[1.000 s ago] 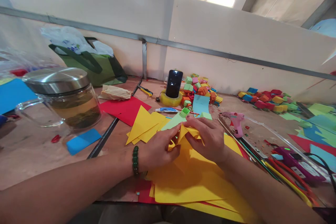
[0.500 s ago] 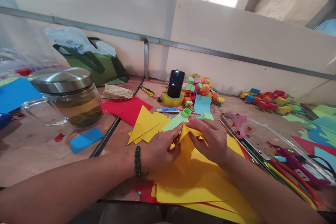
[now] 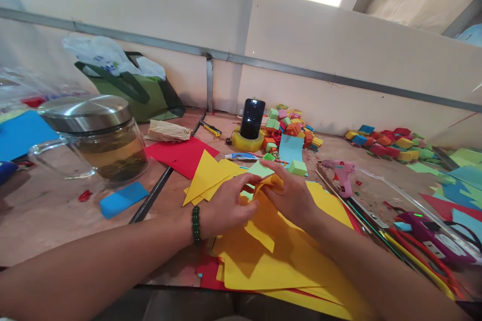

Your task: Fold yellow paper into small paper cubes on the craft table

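Observation:
My right hand (image 3: 295, 198) pinches a sheet of yellow paper (image 3: 263, 223) near its top, where the sheet bends over. The lower part of that sheet hangs down with one corner pointing toward me. At its left edge is my left hand (image 3: 228, 205), thumb and forefinger apart and curved. Whether its fingertips touch the sheet is hard to tell. A green bead bracelet (image 3: 196, 223) circles the left wrist. Beneath both hands lies a stack of yellow paper (image 3: 278, 273). Yellow triangular pieces (image 3: 205, 178) lie just beyond my left hand, and a small green paper box (image 3: 297, 167) stands beyond the right.
Left are a glass mug with a steel lid (image 3: 107, 145) and a blue paper strip (image 3: 124, 200). A phone (image 3: 252, 119) stands in a tape roll (image 3: 246, 142) beside heaped paper boxes (image 3: 289, 128). Right are a pink glue gun (image 3: 343, 178) and a purple power strip (image 3: 433, 238).
My left thumb and forefinger have parted from their pinch. My right hand has shifted slightly left, its fingers now closer round the bent top of the yellow paper, whose lower corner has swung.

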A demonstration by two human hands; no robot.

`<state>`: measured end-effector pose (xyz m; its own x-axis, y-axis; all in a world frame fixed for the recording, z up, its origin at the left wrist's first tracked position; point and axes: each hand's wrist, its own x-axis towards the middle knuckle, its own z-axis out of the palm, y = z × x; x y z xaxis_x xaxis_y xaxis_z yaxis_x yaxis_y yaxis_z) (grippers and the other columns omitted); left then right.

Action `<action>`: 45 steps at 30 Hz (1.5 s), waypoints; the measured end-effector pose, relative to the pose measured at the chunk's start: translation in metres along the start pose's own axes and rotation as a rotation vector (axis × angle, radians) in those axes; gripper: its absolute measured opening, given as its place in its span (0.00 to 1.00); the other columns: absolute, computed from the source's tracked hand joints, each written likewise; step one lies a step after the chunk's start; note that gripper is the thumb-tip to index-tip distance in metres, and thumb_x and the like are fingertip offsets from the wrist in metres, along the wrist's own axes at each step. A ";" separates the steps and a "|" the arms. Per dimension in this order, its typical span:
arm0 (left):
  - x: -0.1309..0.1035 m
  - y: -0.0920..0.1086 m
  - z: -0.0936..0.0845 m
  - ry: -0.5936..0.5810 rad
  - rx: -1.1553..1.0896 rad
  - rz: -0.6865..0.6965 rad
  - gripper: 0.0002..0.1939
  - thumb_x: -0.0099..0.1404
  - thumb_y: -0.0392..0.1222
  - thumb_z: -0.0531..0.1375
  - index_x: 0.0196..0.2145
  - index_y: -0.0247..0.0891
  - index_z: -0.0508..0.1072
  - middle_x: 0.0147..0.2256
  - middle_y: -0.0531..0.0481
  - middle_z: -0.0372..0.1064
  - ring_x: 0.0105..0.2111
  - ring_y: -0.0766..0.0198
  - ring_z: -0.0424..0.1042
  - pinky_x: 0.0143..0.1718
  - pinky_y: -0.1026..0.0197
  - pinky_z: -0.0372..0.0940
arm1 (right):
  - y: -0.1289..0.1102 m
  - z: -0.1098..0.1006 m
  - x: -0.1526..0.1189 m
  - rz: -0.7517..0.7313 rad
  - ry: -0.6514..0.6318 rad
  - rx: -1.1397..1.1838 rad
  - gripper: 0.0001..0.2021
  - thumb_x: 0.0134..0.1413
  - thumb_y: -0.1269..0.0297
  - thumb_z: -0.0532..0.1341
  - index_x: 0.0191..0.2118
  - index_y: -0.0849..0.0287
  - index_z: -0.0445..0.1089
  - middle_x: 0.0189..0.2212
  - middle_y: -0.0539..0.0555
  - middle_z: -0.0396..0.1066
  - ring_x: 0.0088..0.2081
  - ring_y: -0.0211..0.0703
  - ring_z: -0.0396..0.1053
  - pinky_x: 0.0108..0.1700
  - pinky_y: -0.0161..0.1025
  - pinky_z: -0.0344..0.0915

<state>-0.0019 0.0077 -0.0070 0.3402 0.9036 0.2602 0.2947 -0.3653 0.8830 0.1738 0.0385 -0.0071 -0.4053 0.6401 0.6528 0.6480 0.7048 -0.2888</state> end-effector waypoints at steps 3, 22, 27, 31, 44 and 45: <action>0.005 0.001 -0.004 -0.019 -0.116 -0.081 0.13 0.54 0.36 0.57 0.39 0.34 0.71 0.42 0.43 0.74 0.43 0.56 0.73 0.44 0.56 0.68 | 0.000 0.002 0.000 0.068 -0.012 0.025 0.26 0.45 0.75 0.60 0.53 0.54 0.63 0.34 0.51 0.77 0.32 0.43 0.75 0.34 0.38 0.71; 0.013 -0.013 -0.007 0.000 -0.017 -0.091 0.05 0.50 0.35 0.55 0.26 0.36 0.69 0.28 0.50 0.73 0.29 0.64 0.70 0.33 0.63 0.66 | -0.004 0.012 -0.007 -0.068 -0.062 0.078 0.31 0.50 0.74 0.58 0.61 0.53 0.54 0.36 0.53 0.72 0.33 0.41 0.72 0.35 0.37 0.70; 0.019 -0.017 -0.012 -0.005 -0.116 -0.193 0.06 0.47 0.37 0.56 0.25 0.35 0.70 0.26 0.52 0.71 0.27 0.66 0.67 0.30 0.65 0.63 | -0.002 -0.002 0.001 0.110 -0.239 0.254 0.32 0.43 0.76 0.58 0.59 0.56 0.58 0.31 0.50 0.72 0.30 0.38 0.71 0.32 0.35 0.68; 0.021 -0.014 -0.015 -0.009 -0.231 -0.313 0.08 0.47 0.39 0.58 0.27 0.34 0.71 0.27 0.51 0.71 0.29 0.65 0.68 0.31 0.64 0.63 | -0.002 -0.011 0.009 0.241 -0.361 0.376 0.30 0.39 0.78 0.55 0.53 0.61 0.63 0.24 0.47 0.69 0.22 0.34 0.65 0.23 0.30 0.62; 0.019 -0.013 -0.012 -0.105 -0.518 -0.387 0.18 0.45 0.44 0.69 0.34 0.34 0.73 0.33 0.48 0.76 0.32 0.62 0.74 0.34 0.61 0.68 | 0.004 -0.013 0.015 0.283 -0.215 0.524 0.14 0.49 0.72 0.58 0.43 0.58 0.70 0.36 0.53 0.75 0.30 0.39 0.73 0.26 0.33 0.68; 0.018 -0.012 -0.011 -0.118 -0.536 -0.408 0.19 0.45 0.45 0.70 0.34 0.34 0.73 0.33 0.47 0.76 0.32 0.62 0.75 0.33 0.61 0.69 | 0.005 -0.013 0.014 0.265 -0.188 0.492 0.14 0.49 0.72 0.58 0.43 0.57 0.70 0.39 0.54 0.75 0.33 0.41 0.74 0.28 0.34 0.70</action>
<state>-0.0092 0.0313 -0.0089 0.3998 0.9040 -0.1515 -0.0523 0.1875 0.9809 0.1795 0.0471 0.0101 -0.4067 0.8254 0.3916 0.3855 0.5436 -0.7455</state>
